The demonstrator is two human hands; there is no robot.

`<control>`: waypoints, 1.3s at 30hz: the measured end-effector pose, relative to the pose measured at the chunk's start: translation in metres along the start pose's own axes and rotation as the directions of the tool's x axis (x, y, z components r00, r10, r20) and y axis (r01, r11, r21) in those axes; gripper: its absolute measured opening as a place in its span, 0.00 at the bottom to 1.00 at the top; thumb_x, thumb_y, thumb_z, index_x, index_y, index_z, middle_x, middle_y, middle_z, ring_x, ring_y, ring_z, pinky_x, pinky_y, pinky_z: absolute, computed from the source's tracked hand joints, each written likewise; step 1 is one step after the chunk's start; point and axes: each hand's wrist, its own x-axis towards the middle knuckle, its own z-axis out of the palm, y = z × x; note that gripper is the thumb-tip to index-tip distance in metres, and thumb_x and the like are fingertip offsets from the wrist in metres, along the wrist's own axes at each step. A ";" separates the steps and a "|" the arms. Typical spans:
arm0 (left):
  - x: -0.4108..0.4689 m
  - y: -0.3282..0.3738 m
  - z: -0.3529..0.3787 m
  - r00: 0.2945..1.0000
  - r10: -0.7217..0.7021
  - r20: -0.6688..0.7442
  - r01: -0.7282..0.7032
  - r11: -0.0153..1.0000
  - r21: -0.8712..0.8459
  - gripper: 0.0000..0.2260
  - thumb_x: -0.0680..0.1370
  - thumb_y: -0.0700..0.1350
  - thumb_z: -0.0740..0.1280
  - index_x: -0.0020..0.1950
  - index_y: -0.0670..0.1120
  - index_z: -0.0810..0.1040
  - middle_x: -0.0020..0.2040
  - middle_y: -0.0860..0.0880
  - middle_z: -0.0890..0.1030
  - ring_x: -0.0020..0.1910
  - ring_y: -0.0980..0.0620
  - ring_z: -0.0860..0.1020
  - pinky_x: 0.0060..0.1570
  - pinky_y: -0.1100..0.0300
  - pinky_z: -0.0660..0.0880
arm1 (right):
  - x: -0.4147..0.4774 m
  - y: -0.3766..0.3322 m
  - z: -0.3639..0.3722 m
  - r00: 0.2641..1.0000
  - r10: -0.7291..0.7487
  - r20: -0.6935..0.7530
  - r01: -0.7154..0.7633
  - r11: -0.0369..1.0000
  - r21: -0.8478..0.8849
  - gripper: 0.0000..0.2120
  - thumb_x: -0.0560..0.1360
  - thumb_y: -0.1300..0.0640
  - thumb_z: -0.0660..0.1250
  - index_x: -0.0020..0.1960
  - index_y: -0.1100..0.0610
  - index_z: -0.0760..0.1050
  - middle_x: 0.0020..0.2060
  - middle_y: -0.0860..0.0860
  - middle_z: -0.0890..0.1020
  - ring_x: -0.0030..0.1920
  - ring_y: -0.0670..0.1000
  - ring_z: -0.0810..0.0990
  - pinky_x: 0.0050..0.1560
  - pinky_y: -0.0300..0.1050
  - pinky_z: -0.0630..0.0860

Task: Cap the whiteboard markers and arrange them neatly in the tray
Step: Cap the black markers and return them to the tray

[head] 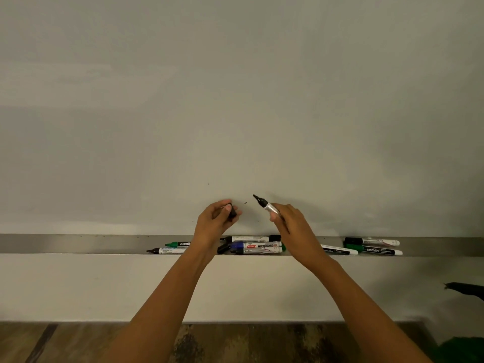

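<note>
A long metal tray (78,243) runs along the bottom of the whiteboard (235,100). At the left end of the spread, 2 uncapped markers lie lengthwise in it: a green marker (178,243) at the back and a black-tipped marker (167,250) in front. The right ends of both are hidden behind the left wrist.

The left hand (212,226) is raised in front of the board above the tray, fingers curled, pinching a black cap (231,211) between thumb and fingertips. Below and between the hands, 3 markers lie side by side in the tray, with the blue marker (255,245) in the middle.

The right hand (293,231) grips the barrel of an open black marker (267,205). Its tip points up and left toward the cap, near it but not touching.

Right of that wrist a white marker (339,250) lies in the tray. Further right is a pair: a black-capped marker (372,241) behind a green-capped marker (374,250).
</note>
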 end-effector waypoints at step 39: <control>-0.018 0.052 0.024 0.900 0.370 0.230 -0.434 0.714 0.549 0.10 0.69 0.37 0.72 0.49 0.44 0.83 0.42 0.50 0.83 0.40 0.64 0.80 0.46 0.76 0.72 | 0.025 -0.028 -0.046 0.974 -0.220 -0.058 0.195 0.936 -0.292 0.16 0.75 0.39 0.54 0.57 0.41 0.74 0.42 0.45 0.83 0.42 0.47 0.79 0.36 0.46 0.77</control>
